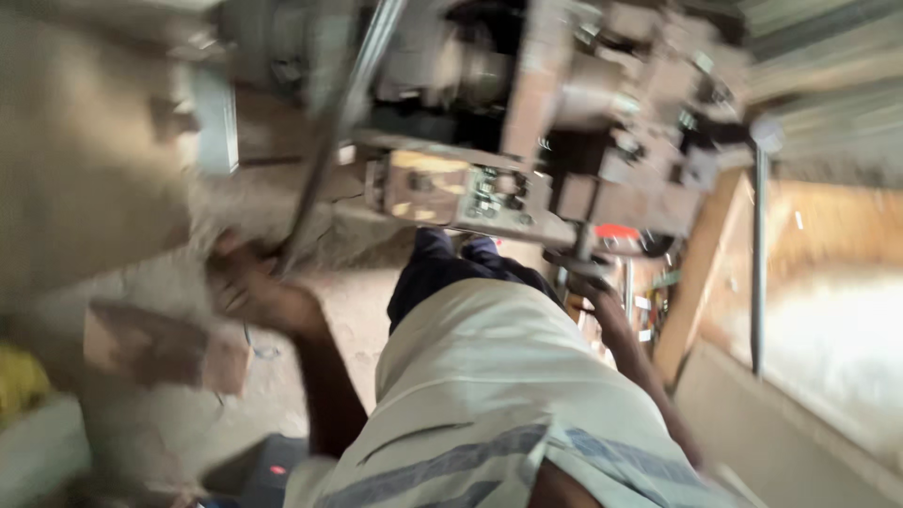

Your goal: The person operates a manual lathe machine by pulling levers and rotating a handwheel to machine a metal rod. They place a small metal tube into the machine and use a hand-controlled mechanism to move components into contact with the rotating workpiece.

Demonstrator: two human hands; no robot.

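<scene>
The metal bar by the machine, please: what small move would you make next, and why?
Probably hold the metal bar firm in the left hand, which is closed around it, and settle the right hand onto the dark knob under the machine. Blur hides whether its fingers grip.

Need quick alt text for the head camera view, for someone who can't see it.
Blurred, tilted view down the person's pale striped shirt: the left hand grips a long metal bar, the right hand reaches under a grimy machine.
</scene>
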